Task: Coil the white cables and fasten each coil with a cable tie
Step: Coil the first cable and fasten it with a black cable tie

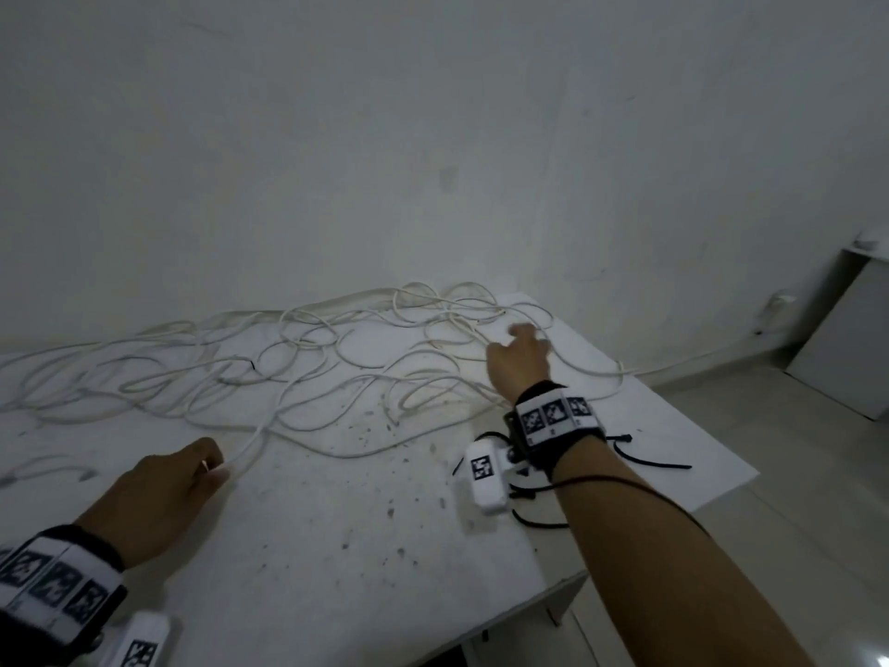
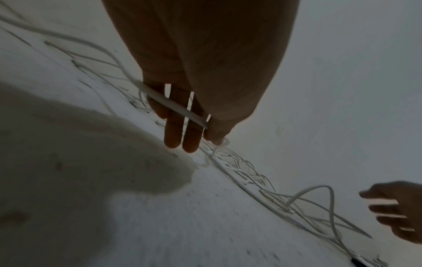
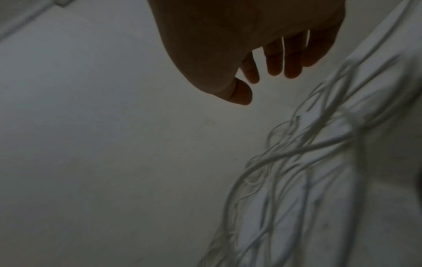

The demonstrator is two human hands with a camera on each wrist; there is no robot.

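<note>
A tangle of loose white cables [image 1: 336, 358] sprawls across the far half of the white table [image 1: 336, 560]. My left hand [image 1: 214, 466] is at the near left and pinches one white cable strand [image 2: 175, 106], which runs across its fingers under the thumb. My right hand [image 1: 524, 337] reaches over the far right of the tangle with fingers [image 3: 275, 63] spread and holds nothing; it hovers just above the cables [image 3: 285, 171]. Several black cable ties [image 1: 649, 462] lie on the table beneath my right wrist.
A pale wall stands right behind the table. The table's right edge [image 1: 683, 512] drops to a tiled floor, where a white panel [image 1: 846, 349] leans against the wall. One cable [image 1: 683, 363] trails off the table to the right. Dark specks dot the near tabletop.
</note>
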